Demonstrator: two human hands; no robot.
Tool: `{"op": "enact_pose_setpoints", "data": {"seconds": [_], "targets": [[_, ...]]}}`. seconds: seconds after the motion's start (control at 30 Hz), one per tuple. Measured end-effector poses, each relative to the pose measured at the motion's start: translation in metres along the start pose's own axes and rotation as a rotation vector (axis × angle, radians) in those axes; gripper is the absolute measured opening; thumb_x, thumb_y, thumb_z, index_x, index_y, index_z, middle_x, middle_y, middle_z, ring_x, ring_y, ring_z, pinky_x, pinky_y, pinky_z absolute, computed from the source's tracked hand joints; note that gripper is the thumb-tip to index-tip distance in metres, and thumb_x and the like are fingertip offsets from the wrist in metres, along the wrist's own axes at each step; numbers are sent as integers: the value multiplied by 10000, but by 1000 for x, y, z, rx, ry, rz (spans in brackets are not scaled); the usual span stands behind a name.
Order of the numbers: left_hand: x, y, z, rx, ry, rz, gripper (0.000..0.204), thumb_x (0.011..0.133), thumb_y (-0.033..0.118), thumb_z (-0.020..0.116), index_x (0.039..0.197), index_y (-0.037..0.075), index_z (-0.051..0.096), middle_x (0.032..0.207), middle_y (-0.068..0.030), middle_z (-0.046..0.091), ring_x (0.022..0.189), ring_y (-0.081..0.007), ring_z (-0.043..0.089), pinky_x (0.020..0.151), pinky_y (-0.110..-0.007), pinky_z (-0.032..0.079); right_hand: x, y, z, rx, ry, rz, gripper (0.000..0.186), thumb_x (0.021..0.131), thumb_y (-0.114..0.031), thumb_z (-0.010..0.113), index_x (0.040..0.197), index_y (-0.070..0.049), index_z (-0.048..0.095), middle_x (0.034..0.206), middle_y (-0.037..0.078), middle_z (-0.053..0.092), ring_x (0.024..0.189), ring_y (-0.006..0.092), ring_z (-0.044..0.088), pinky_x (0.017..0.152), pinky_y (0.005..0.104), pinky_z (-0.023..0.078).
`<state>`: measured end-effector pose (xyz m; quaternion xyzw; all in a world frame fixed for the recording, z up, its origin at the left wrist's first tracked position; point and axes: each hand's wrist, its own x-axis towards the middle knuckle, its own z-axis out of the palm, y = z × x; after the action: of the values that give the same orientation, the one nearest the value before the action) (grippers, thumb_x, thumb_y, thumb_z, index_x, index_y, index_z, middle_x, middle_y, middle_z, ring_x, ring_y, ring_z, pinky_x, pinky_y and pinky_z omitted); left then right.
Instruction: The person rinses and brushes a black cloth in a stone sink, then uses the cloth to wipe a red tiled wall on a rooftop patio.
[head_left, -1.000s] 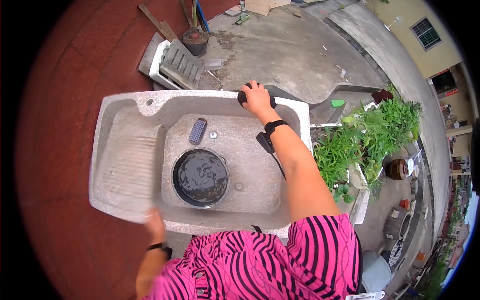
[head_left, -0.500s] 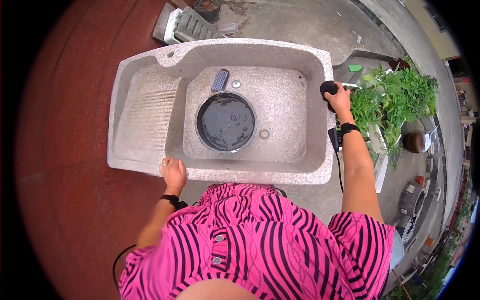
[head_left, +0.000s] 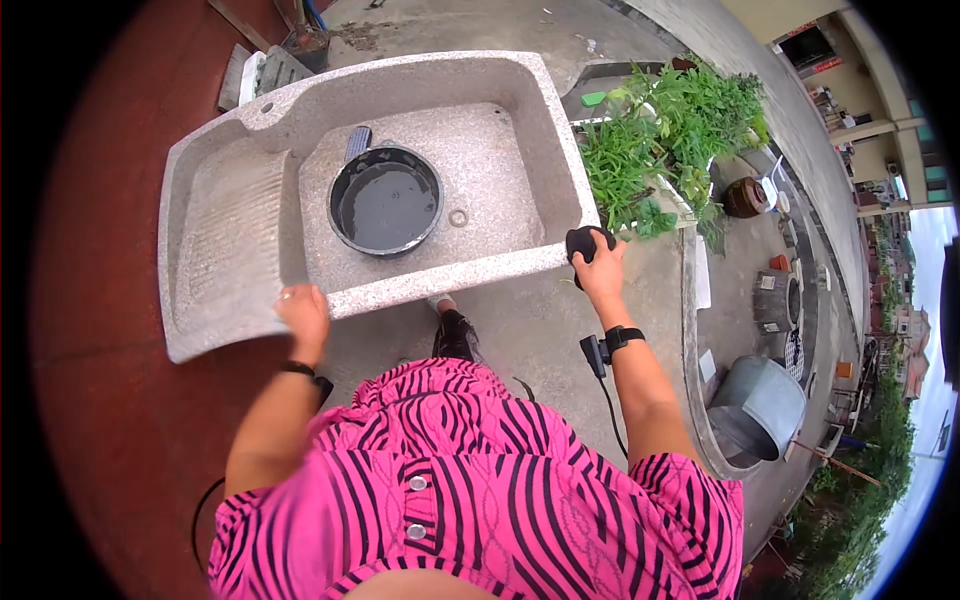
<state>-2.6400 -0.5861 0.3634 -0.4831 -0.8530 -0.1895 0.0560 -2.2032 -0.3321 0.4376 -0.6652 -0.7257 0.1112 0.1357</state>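
Note:
A speckled stone sink (head_left: 450, 272) with a ribbed washboard section at its left stands before me. Inside sit a dark round basin (head_left: 386, 205) of dark liquid and a checked blue brush-like item (head_left: 358, 139), partly hidden by the basin. My left hand (head_left: 305, 318) is closed on the sink's front rim, near the washboard. My right hand (head_left: 600, 268) is closed around a black pad or cloth (head_left: 580, 240) at the front right corner of the sink.
Leafy plants (head_left: 630, 150) grow beside the sink's right. Further right are a brown jar (head_left: 743, 197) and a metal tub (head_left: 760, 400). Boards (head_left: 240, 25) lean at the back left. My leg and shoe (head_left: 442, 305) show below the sink.
My right hand has moved with the black pad from the far rim along the right side to the front corner. My left hand has come onto the front rim. The view has shifted.

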Motion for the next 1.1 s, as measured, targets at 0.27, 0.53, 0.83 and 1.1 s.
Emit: {"op": "enact_pose_setpoints", "data": {"seconds": [0.27, 0.53, 0.83, 1.1], "targets": [[1, -4, 10, 301, -109, -34, 278, 905, 255, 498, 816, 55, 669, 880, -110, 666, 933, -324, 570, 794, -489, 390, -103, -158, 41, 41, -187, -645, 485, 702, -220, 750, 1151, -133, 586, 1172, 157, 473, 1010, 373, 506, 781, 437, 535], [-5, 1, 7, 190, -28, -41, 254, 905, 221, 503, 817, 36, 652, 860, -143, 648, 918, -351, 553, 770, -495, 385, 13, -54, 11, -165, -68, -165, 517, 705, -249, 750, 1183, -164, 572, 1271, 143, 454, 1104, 364, 492, 855, 481, 483], [-5, -1, -9, 192, -178, -8, 226, 873, 203, 468, 795, 41, 604, 864, -132, 592, 948, -349, 517, 814, -497, 355, 157, -63, 47, -164, -47, -235, 803, 618, -129, 833, 1300, -202, 417, 1328, 192, 364, 1054, 429, 534, 861, 466, 515], [-5, 1, -9, 277, -215, 44, 232, 873, 219, 448, 779, 68, 598, 849, -118, 570, 946, -337, 506, 847, -477, 342, 313, -132, 92, -133, 33, -281, 787, 623, -169, 825, 1287, -157, 403, 1295, 207, 376, 1020, 440, 558, 841, 457, 531]]}}
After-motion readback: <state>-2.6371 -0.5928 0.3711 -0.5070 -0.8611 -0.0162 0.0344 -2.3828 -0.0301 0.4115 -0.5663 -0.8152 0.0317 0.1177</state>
